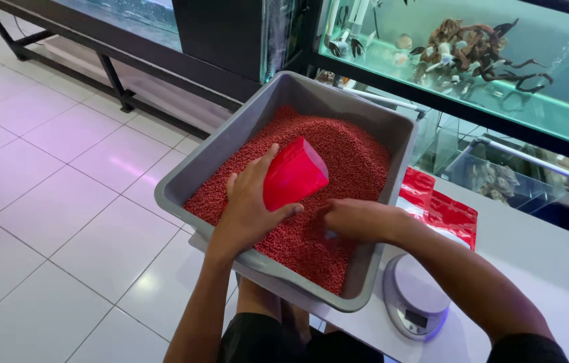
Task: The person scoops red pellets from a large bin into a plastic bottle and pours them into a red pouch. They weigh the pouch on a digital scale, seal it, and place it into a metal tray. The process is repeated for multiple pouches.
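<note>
Currently left hand fingers wrap the red cup, tilted mouth-down over red pellets in the grey tub. Right hand fingers curl into pellets just beside the cup; grasp unclear.

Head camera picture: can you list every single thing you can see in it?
tub: one, grey, on the table edge, in the middle
pellets: a heap, red, filling the tub
cup: one, red, tipped over the pellets
scale: one, white and round, on the table right of the tub
pouches: a few, red, flat on the table behind the scale
table: one, white, on the right
fish tank: one, greenish, top right, with brown driftwood and shells inside
floor: white tiles, on the left
left hand: one, gripping the cup
right hand: one, fingers down in the pellets beside the cup
</note>
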